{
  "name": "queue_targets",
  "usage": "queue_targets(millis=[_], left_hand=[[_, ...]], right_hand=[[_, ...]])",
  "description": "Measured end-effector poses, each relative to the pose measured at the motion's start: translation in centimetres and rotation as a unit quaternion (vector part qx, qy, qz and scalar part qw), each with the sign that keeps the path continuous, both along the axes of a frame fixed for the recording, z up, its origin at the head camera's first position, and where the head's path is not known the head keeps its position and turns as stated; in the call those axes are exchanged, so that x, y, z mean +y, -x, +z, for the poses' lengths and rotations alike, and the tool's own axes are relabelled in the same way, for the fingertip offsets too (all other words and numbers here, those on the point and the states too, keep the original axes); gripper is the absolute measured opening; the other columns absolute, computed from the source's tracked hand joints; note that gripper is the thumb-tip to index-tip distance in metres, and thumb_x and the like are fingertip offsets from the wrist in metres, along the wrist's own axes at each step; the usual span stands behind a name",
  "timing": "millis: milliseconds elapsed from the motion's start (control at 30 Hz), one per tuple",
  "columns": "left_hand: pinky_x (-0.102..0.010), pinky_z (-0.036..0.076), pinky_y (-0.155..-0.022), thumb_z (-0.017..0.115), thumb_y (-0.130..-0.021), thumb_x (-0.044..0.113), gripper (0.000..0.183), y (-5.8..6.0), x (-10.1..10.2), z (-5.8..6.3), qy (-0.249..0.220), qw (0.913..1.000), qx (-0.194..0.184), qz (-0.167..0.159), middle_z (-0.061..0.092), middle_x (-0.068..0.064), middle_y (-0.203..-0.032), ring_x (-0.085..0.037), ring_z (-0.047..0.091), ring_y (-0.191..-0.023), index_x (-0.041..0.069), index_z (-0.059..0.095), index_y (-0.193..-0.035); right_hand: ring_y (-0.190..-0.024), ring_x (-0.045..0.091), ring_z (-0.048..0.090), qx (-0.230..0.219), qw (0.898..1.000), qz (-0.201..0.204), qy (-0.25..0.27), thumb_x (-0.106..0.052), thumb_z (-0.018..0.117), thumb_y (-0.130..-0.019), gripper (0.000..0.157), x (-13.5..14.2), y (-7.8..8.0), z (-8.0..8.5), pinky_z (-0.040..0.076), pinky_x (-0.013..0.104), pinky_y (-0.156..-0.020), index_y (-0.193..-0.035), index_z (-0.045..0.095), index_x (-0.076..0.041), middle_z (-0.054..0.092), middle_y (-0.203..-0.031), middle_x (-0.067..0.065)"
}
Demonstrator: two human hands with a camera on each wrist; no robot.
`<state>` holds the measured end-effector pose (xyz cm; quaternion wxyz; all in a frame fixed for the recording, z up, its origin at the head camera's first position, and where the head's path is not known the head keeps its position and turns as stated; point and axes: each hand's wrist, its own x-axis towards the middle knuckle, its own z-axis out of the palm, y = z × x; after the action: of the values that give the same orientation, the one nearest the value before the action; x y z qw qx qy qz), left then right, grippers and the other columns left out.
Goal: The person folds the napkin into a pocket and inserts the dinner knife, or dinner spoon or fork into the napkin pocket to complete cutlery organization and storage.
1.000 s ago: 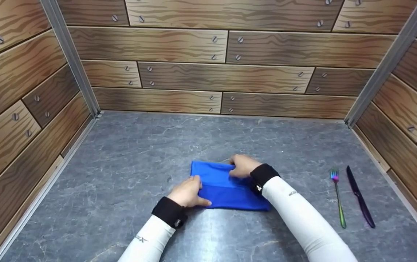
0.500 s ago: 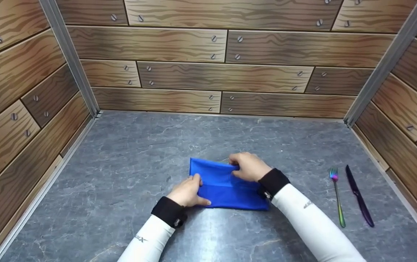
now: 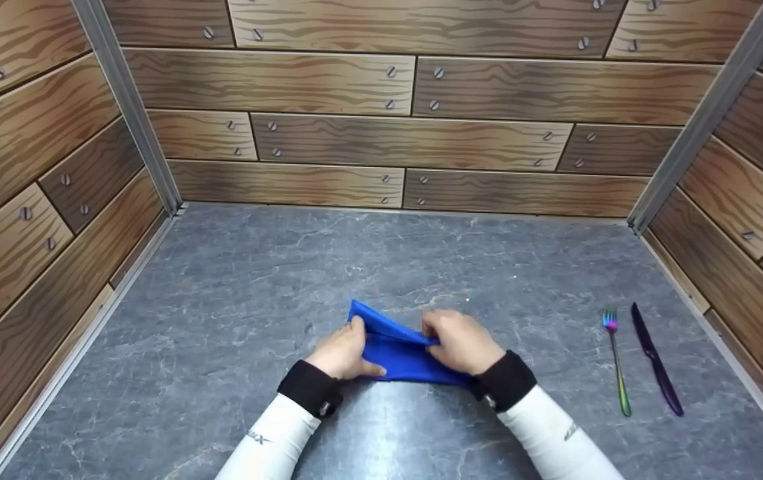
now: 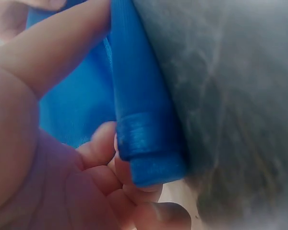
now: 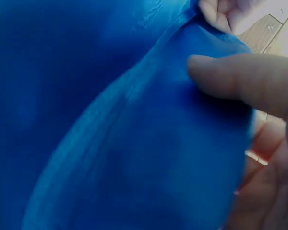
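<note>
A folded blue cloth (image 3: 401, 360) lies on the grey tabletop, its far flap (image 3: 381, 323) raised and tilted toward the near side. My right hand (image 3: 464, 340) pinches the flap's far edge; the right wrist view shows the thumb (image 5: 221, 76) on one face of the cloth (image 5: 158, 143) and fingers behind it. At the cloth's left end, my left hand (image 3: 341, 353) holds the layers, thumb near the front corner and index finger at the fold. Curled fingers (image 4: 105, 143) meet the layered cloth edge (image 4: 144, 96) in the left wrist view. The cloth's right end is partly hidden by my right hand.
To the right on the tabletop (image 3: 254, 287) lie a rainbow-coloured fork (image 3: 616, 363) and a dark purple knife (image 3: 656, 360), side by side. Wood-patterned walls (image 3: 408, 140) close off the back and both sides.
My right hand has lifted the cloth's far edge and brought it toward the near side, so the flap now folds over. My left hand has stayed at the left end.
</note>
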<state>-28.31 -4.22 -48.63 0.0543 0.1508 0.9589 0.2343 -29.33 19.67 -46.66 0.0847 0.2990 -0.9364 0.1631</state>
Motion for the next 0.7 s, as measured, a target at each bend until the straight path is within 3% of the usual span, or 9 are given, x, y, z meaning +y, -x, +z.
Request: queue_targets(millis=[100, 167, 267, 333, 400, 467, 533, 600, 700], left_hand=[[-0.051, 0.057, -0.097, 0.091, -0.081, 0.043, 0.071, 0.1, -0.1, 0.1, 0.006, 0.9999, -0.005, -0.010, 0.072, -0.022, -0.117, -0.036, 0.070, -0.112, -0.006, 0.060, -0.123], [-0.041, 0.058, -0.084, 0.087, -0.085, 0.044, 0.051, 0.2, -0.5, 0.4, 0.006, 0.9993, -0.014, -0.034, 0.072, -0.010, -0.097, -0.026, 0.070, -0.092, 0.000, 0.068, -0.102], [-0.029, 0.045, -0.062, 0.078, -0.094, 0.038, 0.037, 0.5, -1.7, 1.0, -0.019, 0.9957, -0.054, -0.073, 0.056, 0.004, -0.070, -0.014, 0.054, -0.065, 0.009, 0.064, -0.074], [-0.024, 0.038, -0.058, 0.072, -0.098, 0.029, 0.033, 0.9, -2.7, 1.4, -0.049, 0.9915, -0.089, -0.081, 0.053, 0.007, -0.067, -0.010, 0.048, -0.061, 0.012, 0.063, -0.071], [-0.021, 0.039, -0.060, 0.065, -0.101, 0.018, 0.023, 1.1, -3.6, 1.8, -0.104, 0.9830, -0.136, -0.066, 0.062, 0.002, -0.074, -0.008, 0.053, -0.066, 0.008, 0.063, -0.080], [-0.022, 0.042, -0.063, 0.055, -0.104, 0.011, 0.014, 1.3, -4.2, 1.9, -0.174, 0.9670, -0.183, -0.029, 0.073, -0.008, -0.088, -0.011, 0.063, -0.074, 0.002, 0.063, -0.097], [-0.024, 0.045, -0.063, 0.046, -0.109, 0.014, 0.021, 1.4, -4.4, 1.8, -0.237, 0.9476, -0.214, 0.012, 0.078, -0.019, -0.102, -0.016, 0.071, -0.080, -0.003, 0.056, -0.117], [-0.026, 0.047, -0.059, 0.038, -0.114, 0.023, 0.036, 1.6, -4.2, 1.6, -0.285, 0.9311, -0.223, 0.047, 0.078, -0.026, -0.104, -0.021, 0.075, -0.078, -0.005, 0.047, -0.135], [-0.026, 0.046, -0.053, 0.035, -0.115, 0.039, 0.053, 1.9, -3.6, 1.3, -0.286, 0.9357, -0.196, 0.066, 0.079, -0.026, -0.097, -0.024, 0.076, -0.072, -0.001, 0.045, -0.149]], right_hand=[[-0.072, 0.015, 0.056, -0.034, 0.999, -0.006, -0.005, 0.002, 0.081, -0.073, 0.025, -0.1, -0.7, -0.6, 0.052, 0.035, -0.067, -0.082, 0.062, -0.012, 0.062, -0.077, -0.001], [-0.071, 0.014, 0.054, -0.062, 0.998, -0.008, -0.007, 0.003, 0.079, -0.074, 0.024, -0.1, -0.9, -1.0, 0.049, 0.032, -0.064, -0.082, 0.061, -0.012, 0.061, -0.076, -0.001], [-0.071, 0.013, 0.052, -0.094, 0.995, -0.016, -0.008, 0.004, 0.077, -0.075, 0.022, -0.2, -1.1, -1.3, 0.046, 0.030, -0.064, -0.082, 0.062, -0.012, 0.059, -0.076, -0.001], [-0.071, 0.012, 0.051, -0.100, 0.995, -0.018, -0.008, 0.004, 0.076, -0.076, 0.022, -0.3, -1.1, -1.4, 0.045, 0.029, -0.064, -0.082, 0.062, -0.012, 0.059, -0.076, -0.002], [-0.071, 0.012, 0.050, -0.098, 0.995, -0.015, -0.010, 0.004, 0.076, -0.076, 0.022, -0.3, -1.2, -1.5, 0.045, 0.029, -0.065, -0.082, 0.063, -0.012, 0.059, -0.076, -0.002], [-0.071, 0.011, 0.050, -0.088, 0.996, -0.003, -0.012, 0.005, 0.075, -0.076, 0.022, -0.3, -1.2, -1.5, 0.045, 0.028, -0.065, -0.082, 0.063, -0.012, 0.059, -0.076, -0.002], [-0.071, 0.010, 0.049, -0.074, 0.997, 0.014, -0.011, 0.007, 0.074, -0.074, 0.023, -0.4, -1.4, -1.5, 0.044, 0.027, -0.065, -0.082, 0.063, -0.012, 0.059, -0.076, -0.001], [-0.070, 0.011, 0.048, -0.056, 0.998, 0.032, -0.012, 0.009, 0.073, -0.073, 0.025, -0.4, -1.5, -1.6, 0.042, 0.026, -0.064, -0.082, 0.062, -0.011, 0.058, -0.076, -0.001], [-0.071, 0.011, 0.047, -0.035, 0.998, 0.052, -0.018, 0.011, 0.073, -0.071, 0.028, -0.6, -1.6, -1.7, 0.041, 0.025, -0.064, -0.083, 0.060, -0.011, 0.054, -0.077, -0.001]])
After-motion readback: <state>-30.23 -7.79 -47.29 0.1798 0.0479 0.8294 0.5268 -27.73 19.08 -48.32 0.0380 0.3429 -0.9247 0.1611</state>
